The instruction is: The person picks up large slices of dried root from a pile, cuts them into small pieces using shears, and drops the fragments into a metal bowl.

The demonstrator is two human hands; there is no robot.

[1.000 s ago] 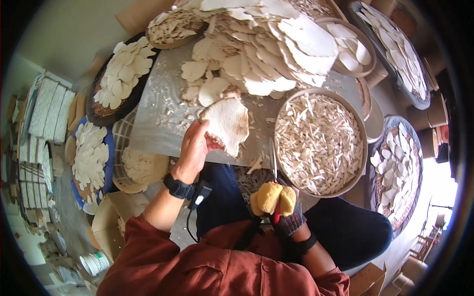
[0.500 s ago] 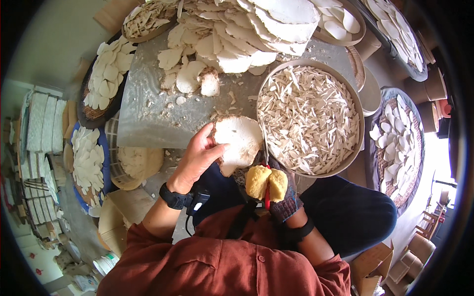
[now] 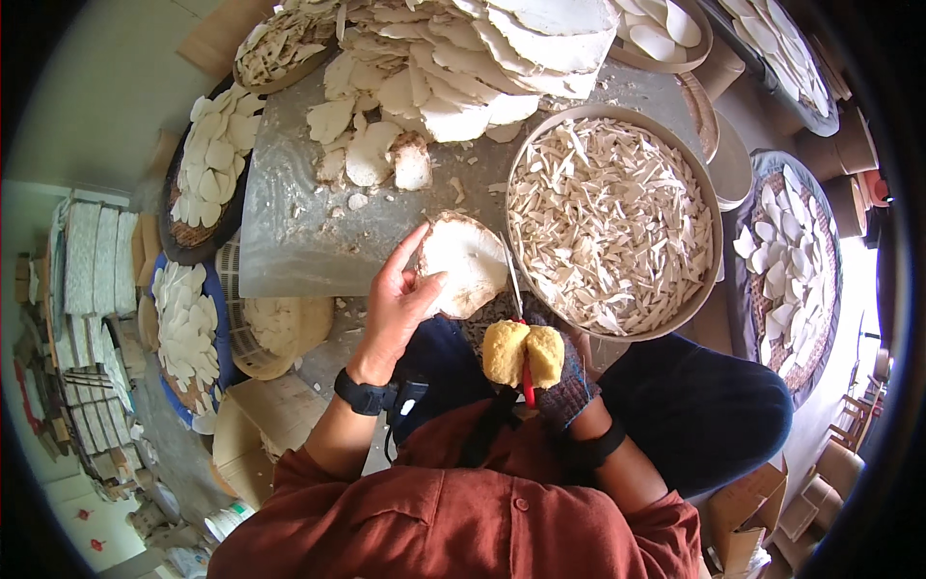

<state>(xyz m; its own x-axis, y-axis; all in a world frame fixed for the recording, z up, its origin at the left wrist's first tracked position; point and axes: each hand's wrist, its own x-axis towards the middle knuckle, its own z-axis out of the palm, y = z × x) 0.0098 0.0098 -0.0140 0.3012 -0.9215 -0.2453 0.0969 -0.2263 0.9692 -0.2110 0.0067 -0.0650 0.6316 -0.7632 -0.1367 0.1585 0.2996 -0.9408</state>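
My left hand (image 3: 394, 307) is bare and pinches a large flat white slice (image 3: 461, 265) with a rough brown rim, thumb on its face. In my right hand (image 3: 569, 386), which wears a dark knit glove, is a pair of scissors (image 3: 528, 381) with red handles padded in yellow foam. Their blades point up beside the slice's right edge; the padding hides most of the fingers. Right of the blades, a round tray (image 3: 716, 246) holds many narrow white cut strips (image 3: 608, 222).
A big heap of white slices (image 3: 463, 68) covers the back of the grey metal table (image 3: 299, 241), with crumbs and small pieces in front. Round trays of slices stand on both sides, including a blue-rimmed one (image 3: 183, 328). Cardboard boxes (image 3: 260, 434) sit at lower left and right.
The slice in my left hand has turned and tilted, and looks smaller at its lower edge. The scissor blades now stand slightly apart from it. The whole view has shifted slightly.
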